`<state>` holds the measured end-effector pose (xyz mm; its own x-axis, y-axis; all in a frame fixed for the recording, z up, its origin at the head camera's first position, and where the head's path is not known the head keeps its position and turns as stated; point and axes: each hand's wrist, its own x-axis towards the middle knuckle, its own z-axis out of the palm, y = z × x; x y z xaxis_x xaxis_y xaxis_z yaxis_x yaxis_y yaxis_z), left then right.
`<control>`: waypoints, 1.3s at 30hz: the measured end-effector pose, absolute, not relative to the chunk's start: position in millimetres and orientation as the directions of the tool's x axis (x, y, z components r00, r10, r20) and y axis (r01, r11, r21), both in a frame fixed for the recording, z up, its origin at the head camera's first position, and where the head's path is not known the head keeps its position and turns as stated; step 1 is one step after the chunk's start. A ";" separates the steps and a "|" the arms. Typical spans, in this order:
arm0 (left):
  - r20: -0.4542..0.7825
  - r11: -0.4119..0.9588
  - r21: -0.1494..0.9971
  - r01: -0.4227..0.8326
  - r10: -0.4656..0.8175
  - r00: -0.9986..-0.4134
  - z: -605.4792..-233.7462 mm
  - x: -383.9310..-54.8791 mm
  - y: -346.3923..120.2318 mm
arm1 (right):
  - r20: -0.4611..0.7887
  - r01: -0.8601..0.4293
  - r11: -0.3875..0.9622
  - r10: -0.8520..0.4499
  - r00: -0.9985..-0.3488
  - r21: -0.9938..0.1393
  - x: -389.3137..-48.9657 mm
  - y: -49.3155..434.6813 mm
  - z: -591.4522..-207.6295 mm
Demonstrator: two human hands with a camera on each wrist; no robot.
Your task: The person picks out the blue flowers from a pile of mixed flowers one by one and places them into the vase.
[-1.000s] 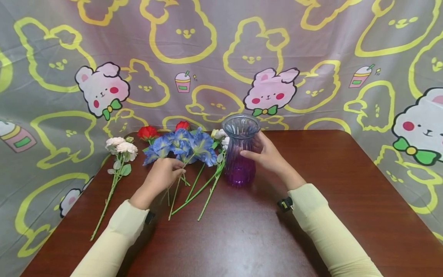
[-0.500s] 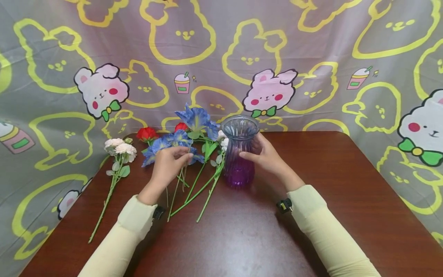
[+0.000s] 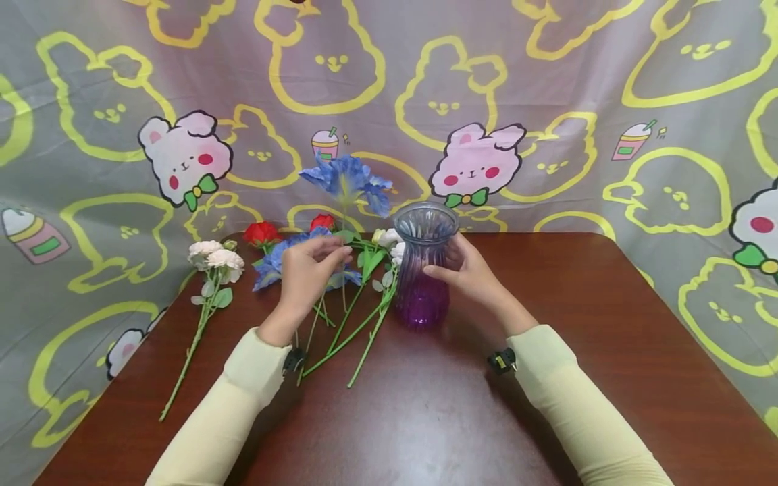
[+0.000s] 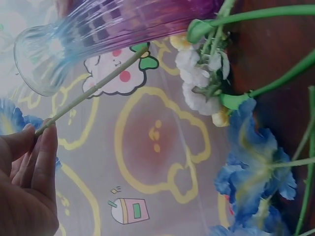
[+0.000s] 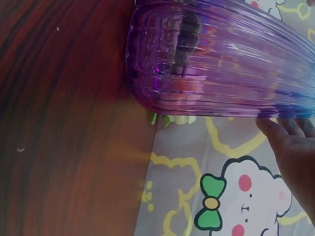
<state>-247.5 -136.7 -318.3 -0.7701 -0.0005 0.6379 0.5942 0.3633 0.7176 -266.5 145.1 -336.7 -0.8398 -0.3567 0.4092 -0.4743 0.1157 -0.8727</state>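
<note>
My left hand pinches the thin stem of a blue artificial flower, raised above the other flowers. In the left wrist view the bare stem slants from the thumb and fingertips toward the vase's side. A ribbed glass vase, clear at the rim and purple below, stands upright on the table. My right hand holds its right side, thumb in front and fingers partly hidden behind. More blue flowers lie behind the left hand, partly covered by it.
Two red flowers lie at the back of the brown table. White flowers are just left of the vase, their green stems pointing forward. A pale pink flower stem lies at far left. A patterned curtain hangs behind.
My left hand has lifted one blue flower up from the bunch and moved a little right, toward the vase. The right hand and vase have stayed in place.
</note>
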 end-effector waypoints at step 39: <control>0.781 0.196 0.584 0.788 0.130 -0.611 -289.3 -235.4 -54.3 | 0.642 -0.656 0.298 -0.159 -0.750 -0.693 -221.7 131.4 -245.6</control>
